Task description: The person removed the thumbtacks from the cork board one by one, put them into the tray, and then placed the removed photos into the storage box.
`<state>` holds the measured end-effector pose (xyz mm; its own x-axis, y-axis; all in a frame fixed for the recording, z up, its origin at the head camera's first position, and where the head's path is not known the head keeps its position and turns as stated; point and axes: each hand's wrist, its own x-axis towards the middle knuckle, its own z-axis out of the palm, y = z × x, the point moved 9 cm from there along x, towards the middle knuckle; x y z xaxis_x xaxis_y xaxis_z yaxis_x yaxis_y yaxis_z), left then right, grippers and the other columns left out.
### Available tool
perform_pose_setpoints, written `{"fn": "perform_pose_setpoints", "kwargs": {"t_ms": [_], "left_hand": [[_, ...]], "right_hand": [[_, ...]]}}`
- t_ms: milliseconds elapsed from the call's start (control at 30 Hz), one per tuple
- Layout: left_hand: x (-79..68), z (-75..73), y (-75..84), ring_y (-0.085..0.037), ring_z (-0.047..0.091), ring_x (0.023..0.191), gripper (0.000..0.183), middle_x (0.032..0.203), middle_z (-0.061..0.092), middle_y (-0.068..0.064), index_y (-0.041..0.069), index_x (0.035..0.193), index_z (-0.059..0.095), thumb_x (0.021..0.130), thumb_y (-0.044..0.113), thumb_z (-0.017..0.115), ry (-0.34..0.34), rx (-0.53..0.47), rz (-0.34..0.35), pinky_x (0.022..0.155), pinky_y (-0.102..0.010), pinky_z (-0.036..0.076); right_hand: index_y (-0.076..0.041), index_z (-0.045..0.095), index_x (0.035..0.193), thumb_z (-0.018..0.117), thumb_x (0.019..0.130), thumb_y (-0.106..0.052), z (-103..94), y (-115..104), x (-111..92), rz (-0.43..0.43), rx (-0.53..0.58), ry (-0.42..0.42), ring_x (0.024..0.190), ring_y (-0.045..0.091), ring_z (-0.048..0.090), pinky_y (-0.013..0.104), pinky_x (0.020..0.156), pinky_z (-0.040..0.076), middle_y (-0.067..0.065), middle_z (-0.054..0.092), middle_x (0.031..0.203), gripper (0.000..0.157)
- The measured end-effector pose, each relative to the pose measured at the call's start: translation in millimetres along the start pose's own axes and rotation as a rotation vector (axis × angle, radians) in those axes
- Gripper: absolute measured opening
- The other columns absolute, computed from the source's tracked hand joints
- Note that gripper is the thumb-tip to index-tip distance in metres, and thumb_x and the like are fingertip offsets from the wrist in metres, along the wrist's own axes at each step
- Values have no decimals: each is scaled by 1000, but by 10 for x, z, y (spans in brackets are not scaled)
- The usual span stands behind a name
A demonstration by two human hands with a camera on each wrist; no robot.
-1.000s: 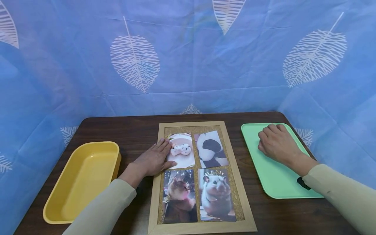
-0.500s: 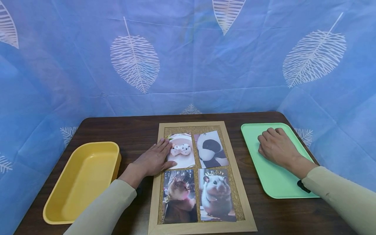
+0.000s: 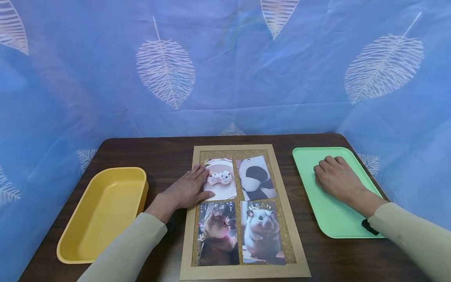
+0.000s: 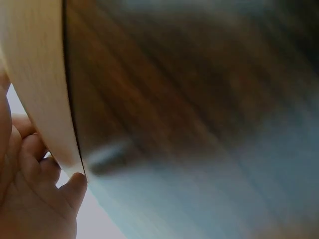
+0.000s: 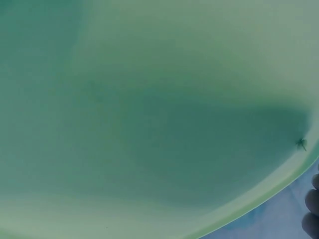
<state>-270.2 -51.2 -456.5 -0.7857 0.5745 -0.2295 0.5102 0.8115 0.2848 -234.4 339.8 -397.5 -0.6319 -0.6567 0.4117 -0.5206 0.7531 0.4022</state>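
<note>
Blue leaf-print cloth point(image 3: 243, 78) behind, four photos point(image 3: 262, 231) laid out on the corkboard point(image 3: 300, 250)! Left hand point(image 3: 187, 188), fingers straight, touches one; right hand point(image 3: 340, 181) bends over the green tray point(image 3: 340, 221), grip impossible to tell. One likely pin point(image 3: 249, 159): fastening looks partial.

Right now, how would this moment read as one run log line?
left hand: fingers extended, touching top-left photo | right hand: fingers curled over green tray, hold hidden | corkboard: four photos | yellow tray: left of corkboard

A small screened-off work nook — blue leaf-print cloth point(image 3: 239, 70) behind and beside a dark wood-grain table point(image 3: 165, 154).
</note>
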Motion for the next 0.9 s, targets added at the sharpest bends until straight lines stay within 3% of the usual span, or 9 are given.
{"fn": "perform_pose_setpoints", "kwargs": {"t_ms": [167,367,567,700,900], "left_hand": [[50,-37,18,-34,5,165,86,177,15,-15,6,168,25,105,54,58,-9,-49,4,131,-55,18],[42,-74,9,-33,5,165,83,177,14,-14,8,167,30,104,49,65,-12,-108,-30,132,-53,17],[48,-107,7,-33,7,165,76,177,17,-13,10,165,36,104,47,64,-13,-109,-53,131,-54,19],[50,-129,2,-33,9,165,72,176,19,-14,10,164,38,106,45,63,-10,-115,-61,131,-56,19],[51,-121,-12,-31,9,165,69,177,19,-12,13,162,41,106,48,62,-18,-116,-87,130,-61,17]], "right_hand": [[-2,57,82,16,112,-31,-18,38,-8,25,18,4,82,39,54,55,74,42,16,57,79,58],[-2,61,86,44,104,-23,-11,-2,78,68,63,-3,90,42,59,60,83,46,18,63,85,33],[-2,61,87,60,94,-16,-9,-82,202,112,85,-5,91,43,57,61,85,47,18,63,88,16],[-3,60,86,68,90,-13,-2,-141,308,143,108,-18,94,43,57,61,86,46,18,63,89,14],[0,67,93,70,92,-14,-21,-288,517,170,143,-4,99,43,60,60,88,48,20,68,96,15]]}}
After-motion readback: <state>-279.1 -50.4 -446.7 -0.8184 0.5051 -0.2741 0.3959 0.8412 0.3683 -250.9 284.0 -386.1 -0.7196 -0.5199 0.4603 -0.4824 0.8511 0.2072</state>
